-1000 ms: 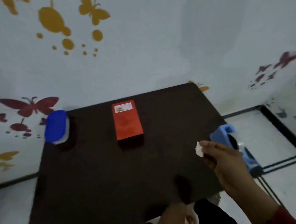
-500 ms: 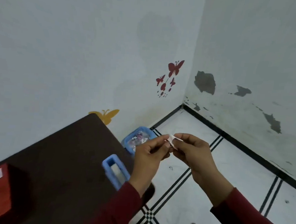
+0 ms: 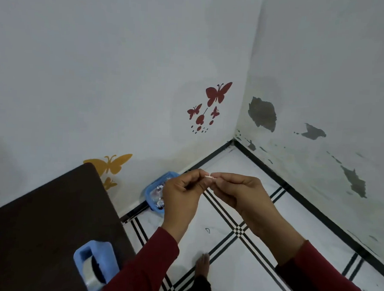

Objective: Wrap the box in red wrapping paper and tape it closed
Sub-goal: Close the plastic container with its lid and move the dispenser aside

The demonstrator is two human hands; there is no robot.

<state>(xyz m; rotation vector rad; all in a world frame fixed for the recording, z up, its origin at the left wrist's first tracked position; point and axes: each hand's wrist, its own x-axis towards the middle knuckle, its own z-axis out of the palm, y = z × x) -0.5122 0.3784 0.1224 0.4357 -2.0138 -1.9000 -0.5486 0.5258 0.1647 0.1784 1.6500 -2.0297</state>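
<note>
1. Small white scrap (image 3: 209, 177), probably tape, held up in the air over the floor, right of the table (image 3: 49, 215) and well beyond its edge. It is too small to read its long axis surely; it appears to run left-right between the two hands.
2. Left hand (image 3: 181, 196): fingers curled in, thumb and forefinger tips pinching the left end of the scrap.
3. Right hand (image 3: 239, 192): fingers curled likewise, tips pinching the right end. The two sets of fingertips nearly touch.
4. Both arms in dark red sleeves (image 3: 149, 261), reaching out from the near edge.
5. Blue tape dispenser (image 3: 96, 262) stands on the near right part of the dark table, its long axis running near-far, roll showing in its slot; partly covered by the left sleeve.
6. Blue tray (image 3: 153, 187) with shiny bits on the floor by the wall, just behind the left hand.
7. Butterfly stickers (image 3: 216, 95) on the wall; a bare foot (image 3: 202, 263) on the tiled floor.
8. Against half a second ago: hands closer together, the scrap now squeezed much smaller between the fingertips; the red box at the left edge of view has dropped out of frame; the view has shifted a little right.
</note>
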